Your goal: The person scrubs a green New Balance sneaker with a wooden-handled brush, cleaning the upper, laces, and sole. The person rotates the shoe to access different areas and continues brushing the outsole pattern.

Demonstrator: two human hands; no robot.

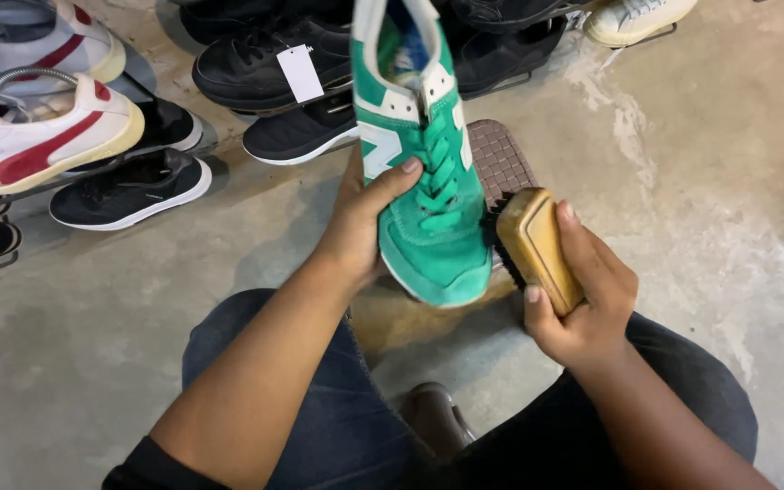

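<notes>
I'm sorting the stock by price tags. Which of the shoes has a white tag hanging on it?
The black lace-up sneaker in the back row, just left of the green sneaker; no other visible shoe shows one.

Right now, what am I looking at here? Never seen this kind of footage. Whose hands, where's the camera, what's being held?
There is no machine here: a person wears one camera on the head, so the single picture looks down at that person's own arms and lap. The person sits over a concrete floor, legs in dark trousers. The left hand grips a green suede sneaker with white trim and green laces, toe pointing toward the camera. The right hand holds a wooden brush with dark bristles pressed against the shoe's side near the toe. Behind the shoe lies a brown gridded mat. Along the top and left stand other shoes: black sneakers and white-and-red sneakers.
</notes>
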